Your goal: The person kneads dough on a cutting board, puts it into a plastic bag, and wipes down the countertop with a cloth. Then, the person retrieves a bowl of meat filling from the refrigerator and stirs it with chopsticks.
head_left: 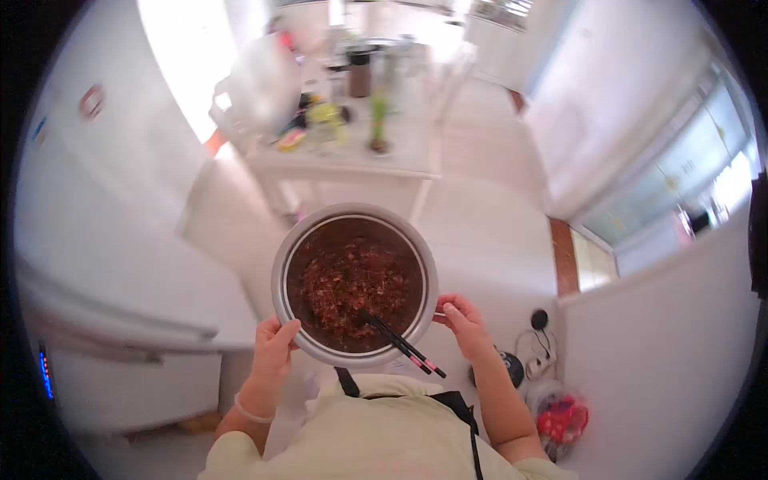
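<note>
A round metal pot is held in front of my body, over the floor. Inside it lies dark reddish-brown minced meat, or something that looks like it. A pair of black chopsticks with pink bands rests in the pot, the handles leaning over the rim toward me. My left hand is closed on the near-left rim, thumb on top. My right hand grips the small handle at the pot's right side.
Ahead stands a white table carrying a potted plant, a dark container and blurred items. A white fridge-like cabinet is at left. Right of me, a cable, a power strip and a red bag are by the wall.
</note>
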Demonstrator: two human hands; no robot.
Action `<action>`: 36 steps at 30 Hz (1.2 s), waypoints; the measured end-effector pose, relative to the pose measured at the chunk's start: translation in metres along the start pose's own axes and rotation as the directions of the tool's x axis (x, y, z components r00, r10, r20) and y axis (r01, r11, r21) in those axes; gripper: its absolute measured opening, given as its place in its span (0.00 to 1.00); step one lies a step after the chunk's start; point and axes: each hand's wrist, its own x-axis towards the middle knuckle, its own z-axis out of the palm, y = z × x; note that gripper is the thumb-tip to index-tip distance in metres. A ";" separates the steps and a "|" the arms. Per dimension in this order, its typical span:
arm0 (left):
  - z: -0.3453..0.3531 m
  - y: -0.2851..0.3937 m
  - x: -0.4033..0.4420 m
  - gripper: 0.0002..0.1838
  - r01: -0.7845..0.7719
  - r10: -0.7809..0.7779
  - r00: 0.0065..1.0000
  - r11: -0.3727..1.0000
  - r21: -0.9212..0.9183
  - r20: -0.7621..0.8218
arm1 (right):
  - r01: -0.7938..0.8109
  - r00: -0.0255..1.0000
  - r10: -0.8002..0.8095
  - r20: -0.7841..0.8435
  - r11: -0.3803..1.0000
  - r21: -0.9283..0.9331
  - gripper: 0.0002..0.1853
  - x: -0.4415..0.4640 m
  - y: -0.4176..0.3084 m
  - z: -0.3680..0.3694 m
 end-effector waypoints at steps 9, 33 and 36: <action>0.272 -0.058 0.170 0.07 0.241 -0.258 0.906 0.966 0.093 0.334 | 0.155 0.680 -0.705 -0.202 0.407 -0.900 0.31 -0.042 -0.072 -0.150; 0.955 -0.224 0.376 0.02 0.134 -0.459 0.444 0.883 0.449 0.770 | 0.130 0.060 -0.238 -0.969 0.965 -0.229 0.08 0.024 -0.328 -0.741; 1.043 -0.241 0.389 0.02 0.171 -0.481 0.421 0.875 0.453 0.769 | -0.033 0.185 -0.499 -0.846 0.858 -0.513 0.06 0.048 -0.360 -0.782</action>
